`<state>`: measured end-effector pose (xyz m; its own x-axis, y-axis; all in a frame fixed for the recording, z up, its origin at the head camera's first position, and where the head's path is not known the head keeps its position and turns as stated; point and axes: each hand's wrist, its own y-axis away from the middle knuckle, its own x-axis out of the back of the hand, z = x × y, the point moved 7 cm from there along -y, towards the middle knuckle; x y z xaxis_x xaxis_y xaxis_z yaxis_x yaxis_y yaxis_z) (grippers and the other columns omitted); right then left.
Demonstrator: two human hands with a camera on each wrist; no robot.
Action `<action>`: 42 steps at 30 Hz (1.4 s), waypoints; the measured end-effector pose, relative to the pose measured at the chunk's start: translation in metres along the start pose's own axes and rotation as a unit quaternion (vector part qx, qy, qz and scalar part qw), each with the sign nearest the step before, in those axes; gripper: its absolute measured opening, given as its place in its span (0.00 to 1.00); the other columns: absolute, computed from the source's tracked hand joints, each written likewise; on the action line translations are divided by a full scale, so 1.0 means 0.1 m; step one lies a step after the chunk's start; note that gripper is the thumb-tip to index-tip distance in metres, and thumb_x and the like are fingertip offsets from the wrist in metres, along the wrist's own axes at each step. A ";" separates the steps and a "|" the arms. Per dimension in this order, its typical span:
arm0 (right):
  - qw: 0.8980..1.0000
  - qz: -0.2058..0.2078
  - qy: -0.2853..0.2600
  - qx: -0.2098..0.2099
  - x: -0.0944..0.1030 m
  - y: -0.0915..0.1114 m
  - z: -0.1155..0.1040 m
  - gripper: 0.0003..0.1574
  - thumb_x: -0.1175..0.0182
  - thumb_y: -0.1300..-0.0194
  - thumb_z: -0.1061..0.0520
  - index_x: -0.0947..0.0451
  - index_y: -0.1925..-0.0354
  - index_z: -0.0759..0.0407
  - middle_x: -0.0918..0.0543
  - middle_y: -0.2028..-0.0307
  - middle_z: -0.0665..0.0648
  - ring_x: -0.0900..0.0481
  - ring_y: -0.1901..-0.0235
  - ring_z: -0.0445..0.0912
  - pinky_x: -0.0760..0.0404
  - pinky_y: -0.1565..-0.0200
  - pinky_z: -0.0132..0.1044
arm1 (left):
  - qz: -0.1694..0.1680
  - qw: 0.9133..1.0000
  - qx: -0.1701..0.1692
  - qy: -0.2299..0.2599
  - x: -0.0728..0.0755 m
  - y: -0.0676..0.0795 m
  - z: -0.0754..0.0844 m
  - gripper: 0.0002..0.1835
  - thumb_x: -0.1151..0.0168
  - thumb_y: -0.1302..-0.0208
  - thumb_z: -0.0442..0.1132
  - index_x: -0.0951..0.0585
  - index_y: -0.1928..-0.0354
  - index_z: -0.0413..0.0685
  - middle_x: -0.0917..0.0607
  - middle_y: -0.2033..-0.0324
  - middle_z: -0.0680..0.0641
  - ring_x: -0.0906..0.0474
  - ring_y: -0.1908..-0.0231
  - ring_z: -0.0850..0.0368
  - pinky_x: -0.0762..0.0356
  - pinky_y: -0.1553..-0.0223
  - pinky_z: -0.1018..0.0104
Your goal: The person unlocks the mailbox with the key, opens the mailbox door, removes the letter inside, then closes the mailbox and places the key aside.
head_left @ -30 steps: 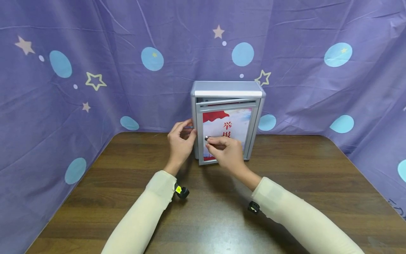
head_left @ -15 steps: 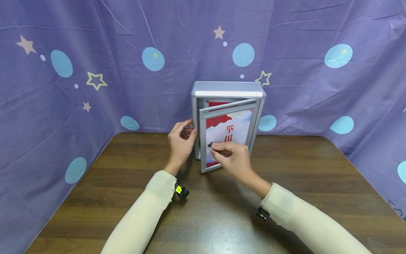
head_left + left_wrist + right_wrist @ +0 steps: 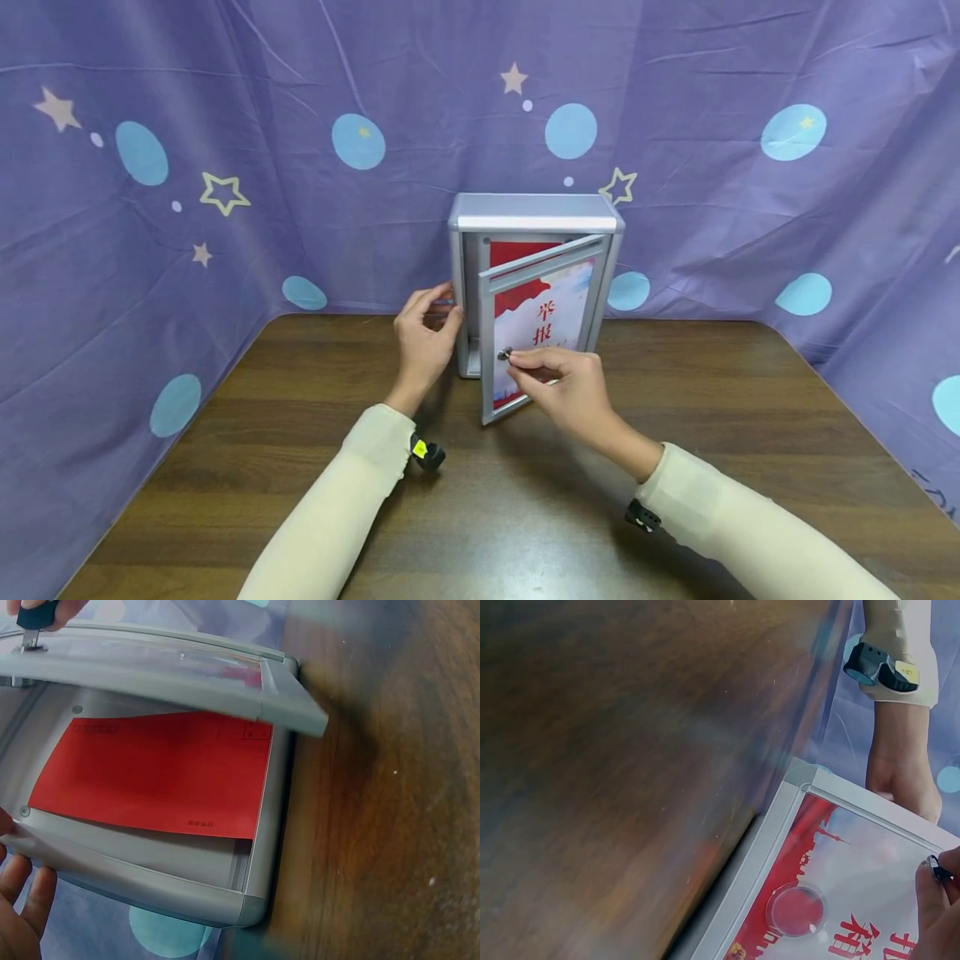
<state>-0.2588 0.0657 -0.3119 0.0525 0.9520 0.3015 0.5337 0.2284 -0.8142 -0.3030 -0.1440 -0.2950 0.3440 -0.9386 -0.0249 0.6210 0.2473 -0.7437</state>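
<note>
A grey metal letter box (image 3: 536,208) stands upright at the back of the table, its door (image 3: 487,350) swung partly out from the right-hand hinge side. My left hand (image 3: 426,337) grips the box's left side, thumb at the front edge and fingers along the side wall. With thumb and forefinger, my right hand (image 3: 573,387) pinches a dark-headed key (image 3: 37,616) that sits in the door lock (image 3: 504,354). Inside the box lies a red envelope (image 3: 157,776) with small printed marks. A printed poster with red characters (image 3: 545,323) covers the door front.
The brown wooden table (image 3: 300,467) carries the box near its back edge. Behind it hangs a purple curtain (image 3: 420,75) with stars and blue dots, close to the box. A round clear window (image 3: 796,910) shows red low on the door.
My right hand has drawn the door outward by the key, toward me and slightly right, widening the gap and showing more of the red envelope. My left hand has stayed on the box's side.
</note>
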 end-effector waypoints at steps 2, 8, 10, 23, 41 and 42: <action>1.000 -0.002 0.000 -0.002 0.02 0.01 0.00 0.11 0.24 0.48 0.72 0.10 0.63 0.65 0.09 0.63 0.58 0.11 0.67 0.48 0.13 0.67 0.31 | 0.000 1.000 0.000 0.001 0.00 0.00 0.00 0.18 0.34 0.43 0.17 0.17 0.49 0.24 0.17 0.58 0.26 0.16 0.63 0.35 0.16 0.60 0.68; 1.000 0.000 0.001 -0.007 0.08 0.00 -0.18 0.12 0.26 0.51 0.78 0.11 0.66 0.70 0.10 0.65 0.62 0.11 0.68 0.52 0.13 0.66 0.31 | -0.001 1.000 0.001 0.006 0.01 0.00 0.00 0.18 0.35 0.44 0.16 0.18 0.49 0.22 0.18 0.57 0.23 0.17 0.63 0.32 0.17 0.61 0.71; 1.000 0.003 0.003 -0.005 0.10 -0.02 -0.28 0.11 0.28 0.51 0.79 0.12 0.67 0.72 0.10 0.66 0.64 0.11 0.68 0.52 0.13 0.66 0.31 | -0.001 1.000 0.002 0.006 0.01 0.00 0.00 0.19 0.35 0.44 0.16 0.18 0.49 0.22 0.18 0.57 0.23 0.17 0.63 0.31 0.17 0.61 0.71; 0.999 0.005 -0.007 -0.034 0.19 0.11 -0.05 0.12 0.25 0.51 0.76 0.10 0.66 0.68 0.09 0.66 0.60 0.13 0.71 0.42 0.13 0.69 0.33 | 0.002 1.000 0.001 0.002 0.00 -0.01 -0.30 0.19 0.31 0.43 0.20 0.16 0.48 0.29 0.15 0.57 0.30 0.15 0.62 0.37 0.17 0.61 0.74; 0.998 -0.016 -0.014 -0.063 0.38 0.22 -0.07 0.11 0.26 0.44 0.71 0.10 0.62 0.62 0.09 0.66 0.55 0.11 0.69 0.41 0.12 0.65 0.34 | 0.006 1.000 -0.004 -0.003 -0.01 0.00 0.02 0.18 0.34 0.45 0.16 0.17 0.50 0.23 0.17 0.59 0.26 0.17 0.63 0.32 0.17 0.62 0.73; 0.998 -0.017 -0.013 -0.065 0.39 0.22 -0.07 0.11 0.26 0.44 0.71 0.10 0.62 0.62 0.09 0.66 0.55 0.11 0.69 0.41 0.12 0.65 0.34 | 0.006 1.000 -0.004 -0.004 0.00 0.00 0.02 0.18 0.34 0.45 0.16 0.17 0.50 0.23 0.17 0.59 0.26 0.17 0.64 0.32 0.17 0.62 0.73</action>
<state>-0.2389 0.1069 -0.3147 0.0113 0.9496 0.3134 0.6401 0.2339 -0.7318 -0.3014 -0.1429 -0.2936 0.3571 -0.9336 -0.0290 0.6114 0.2571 -0.7484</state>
